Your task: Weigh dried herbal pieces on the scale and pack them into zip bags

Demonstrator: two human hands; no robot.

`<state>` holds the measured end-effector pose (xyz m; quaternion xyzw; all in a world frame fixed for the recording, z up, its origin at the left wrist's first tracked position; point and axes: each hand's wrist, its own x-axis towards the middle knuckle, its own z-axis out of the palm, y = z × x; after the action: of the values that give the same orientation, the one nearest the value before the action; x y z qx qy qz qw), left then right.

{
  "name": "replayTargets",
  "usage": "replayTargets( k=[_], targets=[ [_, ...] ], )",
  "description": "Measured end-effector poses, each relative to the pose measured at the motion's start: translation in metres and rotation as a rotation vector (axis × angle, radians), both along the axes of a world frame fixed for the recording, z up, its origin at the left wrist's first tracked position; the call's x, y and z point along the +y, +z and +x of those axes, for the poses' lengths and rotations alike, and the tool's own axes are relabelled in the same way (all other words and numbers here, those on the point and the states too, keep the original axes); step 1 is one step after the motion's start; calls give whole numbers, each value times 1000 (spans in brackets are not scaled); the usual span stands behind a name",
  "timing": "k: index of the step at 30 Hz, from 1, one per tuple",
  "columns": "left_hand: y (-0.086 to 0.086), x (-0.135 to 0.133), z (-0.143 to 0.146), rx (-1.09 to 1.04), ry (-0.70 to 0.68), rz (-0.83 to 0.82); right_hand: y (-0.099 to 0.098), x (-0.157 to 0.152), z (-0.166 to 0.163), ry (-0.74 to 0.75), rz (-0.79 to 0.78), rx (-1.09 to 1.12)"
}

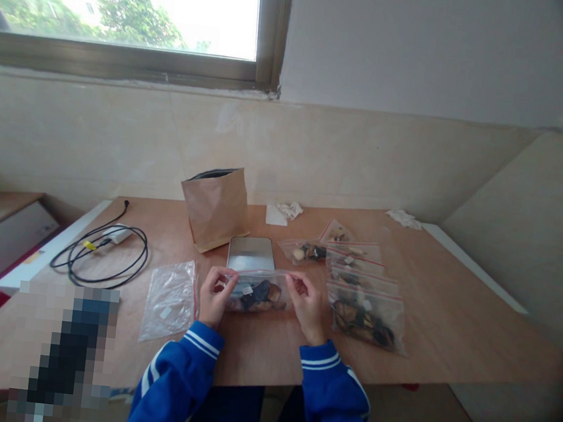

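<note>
My left hand and my right hand both pinch the top edge of a clear zip bag filled with dark and tan pieces. The bag rests on the wooden table, in front of a small metal scale. Fingers of each hand are closed on the bag's red-lined seal, one at each end. Blue sleeves with white stripes cover both my forearms.
A brown paper bag stands open behind the scale. Several filled zip bags lie to the right. Empty clear bags lie at the left, beside a coiled black cable. Crumpled tissue sits near the wall.
</note>
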<state>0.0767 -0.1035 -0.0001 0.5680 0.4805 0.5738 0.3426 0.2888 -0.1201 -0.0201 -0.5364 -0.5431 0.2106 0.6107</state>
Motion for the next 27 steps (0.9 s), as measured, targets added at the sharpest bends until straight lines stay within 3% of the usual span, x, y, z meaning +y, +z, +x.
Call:
replayTargets(
  k=[10, 20, 27],
  targets=[
    [0, 0, 1, -21, 13, -40, 8, -3, 0, -7, -11, -25],
    [5, -5, 1, -55, -171, -47, 12, -7, -2, 153, -77, 150],
    [3, -6, -2, -45, -235, -16, 12, -7, -3, 163, -65, 147]
  ],
)
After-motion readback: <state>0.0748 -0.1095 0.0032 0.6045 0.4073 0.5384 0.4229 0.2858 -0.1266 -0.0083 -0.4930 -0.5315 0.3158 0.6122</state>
